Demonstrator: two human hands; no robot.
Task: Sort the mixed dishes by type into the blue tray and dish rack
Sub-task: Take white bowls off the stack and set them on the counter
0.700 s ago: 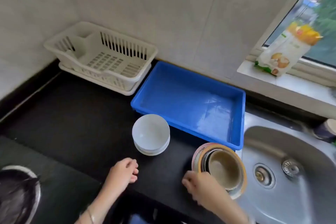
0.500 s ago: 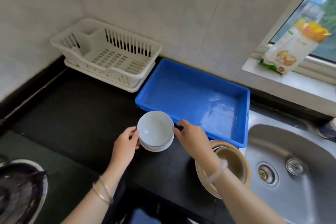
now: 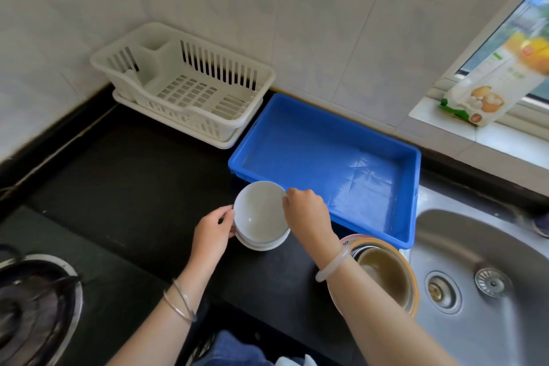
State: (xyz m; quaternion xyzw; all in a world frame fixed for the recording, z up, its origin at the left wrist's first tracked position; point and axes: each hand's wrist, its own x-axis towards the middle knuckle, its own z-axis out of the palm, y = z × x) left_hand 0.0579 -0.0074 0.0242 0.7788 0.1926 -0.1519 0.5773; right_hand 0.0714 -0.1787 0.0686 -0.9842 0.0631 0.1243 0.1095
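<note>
Head view
Left hand: the left hand (image 3: 212, 230) is held against the left rim of the top white bowl (image 3: 259, 212), gripping it as half a second ago.
Right hand: the right hand (image 3: 307, 212) is closed on the bowl's right rim; previously it was only touching there.
Bowl stack: the top bowl is now tilted up off the white stack (image 3: 263, 242), centre of the frame, on the black counter (image 3: 130, 187).
Blue tray: the blue tray (image 3: 326, 163) is seen unchanged, right of centre.
Dish rack: the white dish rack (image 3: 184, 89) is seen upper left.
Other dishes: a mixed stack of dishes (image 3: 383, 272) is seen by the sink (image 3: 481, 282), lower right.
</note>
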